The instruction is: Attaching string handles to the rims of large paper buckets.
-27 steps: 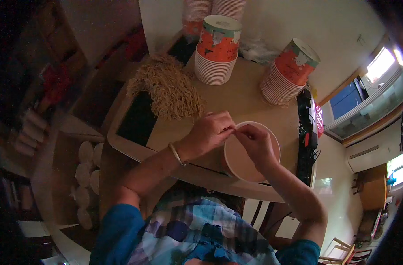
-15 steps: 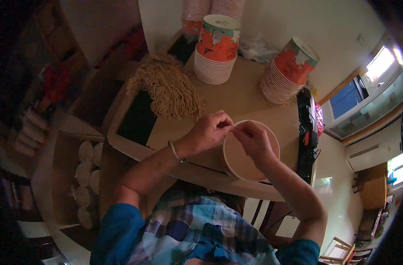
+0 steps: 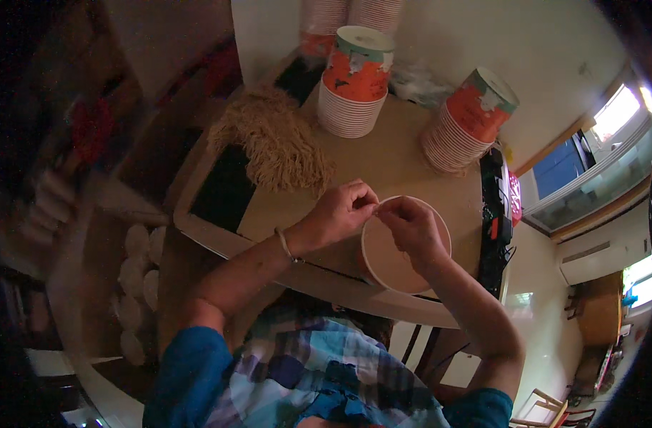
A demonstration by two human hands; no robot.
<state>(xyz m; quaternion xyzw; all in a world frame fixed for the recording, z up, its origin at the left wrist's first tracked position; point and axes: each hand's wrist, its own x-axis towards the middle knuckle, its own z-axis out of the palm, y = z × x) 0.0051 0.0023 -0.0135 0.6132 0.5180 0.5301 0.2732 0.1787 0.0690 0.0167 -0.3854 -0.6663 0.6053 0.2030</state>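
Note:
Both hands meet at the far left rim of a round paper tub [image 3: 404,267], pale inside, which stands at the table's near edge. My left hand [image 3: 345,207] is closed in a pinch just left of the rim, with a bracelet on its wrist. Fingertips of my right hand [image 3: 410,222] are pressed together over the tub's opening, close against the left fingertips. Whatever lies between them is too small to make out. Beyond my left hand spreads a heap of tan twisted cords [image 3: 279,143].
A stack of upturned orange tubs [image 3: 354,85] stands at the back, another stack [image 3: 468,121] to its right. A black power strip [image 3: 493,214] runs along the table's right side. An open carton [image 3: 137,285] with pale round items sits low at left.
The view has shifted slightly. Both hands stay pinched together at the tub's rim, with hardly any visible movement.

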